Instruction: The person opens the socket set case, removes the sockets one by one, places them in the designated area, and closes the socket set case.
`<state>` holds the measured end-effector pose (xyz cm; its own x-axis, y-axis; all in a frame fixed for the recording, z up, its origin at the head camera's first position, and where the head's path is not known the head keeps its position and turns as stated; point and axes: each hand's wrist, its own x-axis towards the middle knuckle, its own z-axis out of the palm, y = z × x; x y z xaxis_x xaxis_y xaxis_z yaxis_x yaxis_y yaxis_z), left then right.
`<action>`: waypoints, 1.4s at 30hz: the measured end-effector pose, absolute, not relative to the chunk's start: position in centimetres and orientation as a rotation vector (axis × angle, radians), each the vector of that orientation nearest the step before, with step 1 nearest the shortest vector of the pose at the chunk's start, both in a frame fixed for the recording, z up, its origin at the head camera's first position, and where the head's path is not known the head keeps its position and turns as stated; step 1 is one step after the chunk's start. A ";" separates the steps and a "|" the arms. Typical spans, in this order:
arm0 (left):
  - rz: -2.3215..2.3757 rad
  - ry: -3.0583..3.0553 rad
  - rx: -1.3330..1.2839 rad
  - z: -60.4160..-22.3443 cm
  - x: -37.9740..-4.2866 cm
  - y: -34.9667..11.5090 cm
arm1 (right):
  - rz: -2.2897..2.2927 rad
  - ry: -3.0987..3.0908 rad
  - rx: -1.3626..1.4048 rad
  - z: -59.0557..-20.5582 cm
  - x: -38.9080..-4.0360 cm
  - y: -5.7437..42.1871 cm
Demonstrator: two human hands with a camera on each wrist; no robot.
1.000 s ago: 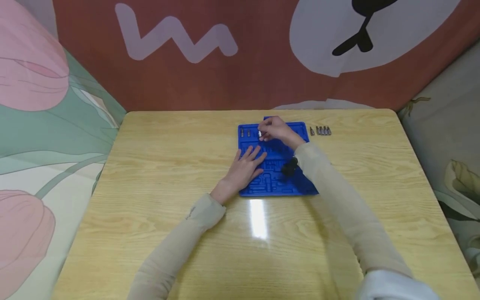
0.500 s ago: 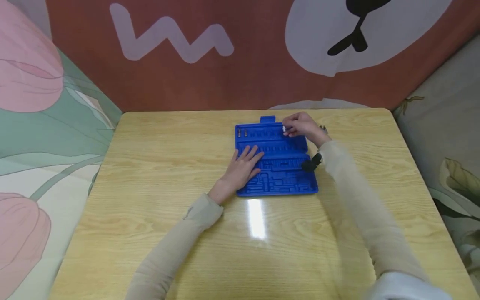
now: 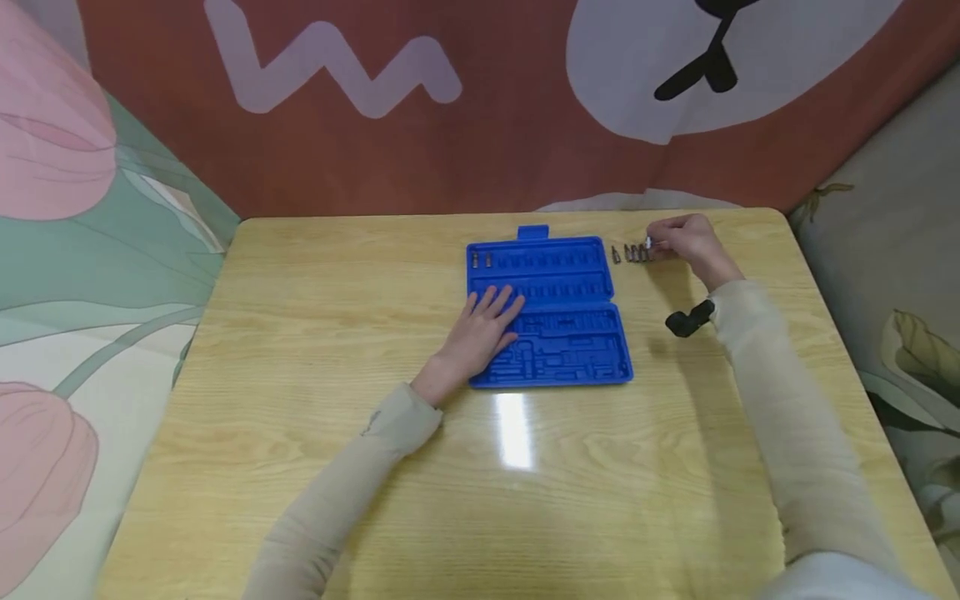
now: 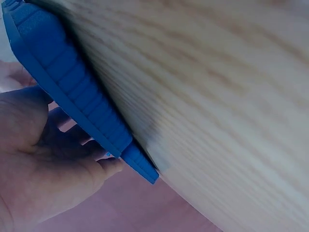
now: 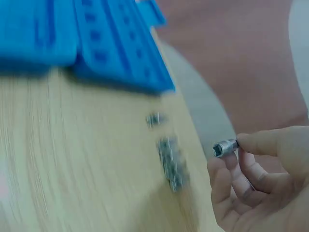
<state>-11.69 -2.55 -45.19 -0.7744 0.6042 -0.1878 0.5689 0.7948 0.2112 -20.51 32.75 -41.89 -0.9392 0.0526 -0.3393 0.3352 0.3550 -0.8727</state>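
Note:
An unfolded blue plastic case (image 3: 573, 354) with moulded slots lies on the table. My left hand (image 3: 474, 337) rests on its left side, fingers spread; in the left wrist view the fingers reach over the case's rim (image 4: 79, 113). Beyond the right side of the case, my right hand (image 3: 693, 247) pinches a small metal socket (image 5: 225, 147) between thumb and fingertips, above the table. Under and beside that hand stand several similar metal pieces in a short row (image 3: 636, 252), with a single piece (image 3: 616, 255) a little left of them. Two pieces (image 3: 482, 260) sit in the case's upper left slots.
The pale wooden table (image 3: 337, 300) meets a red patterned cloth (image 3: 360, 167) at its back edge. The case's blue latch tab (image 3: 533, 232) points toward that edge. A black wrist camera (image 3: 688, 320) hangs at my right cuff.
My right hand has moved right, from over the case's upper slots to the row of metal pieces on the table, still pinching the socket. The left hand has stayed on the case.

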 end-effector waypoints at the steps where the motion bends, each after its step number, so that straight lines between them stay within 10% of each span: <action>1: 0.206 2.740 0.911 -45.2 -11.7 -2.6 | -1.606 2.388 0.362 -41.9 -20.5 33.2; 42: 0.235 2.730 0.921 -45.0 -11.6 -2.7 | -1.395 2.553 0.608 -45.3 -20.5 33.8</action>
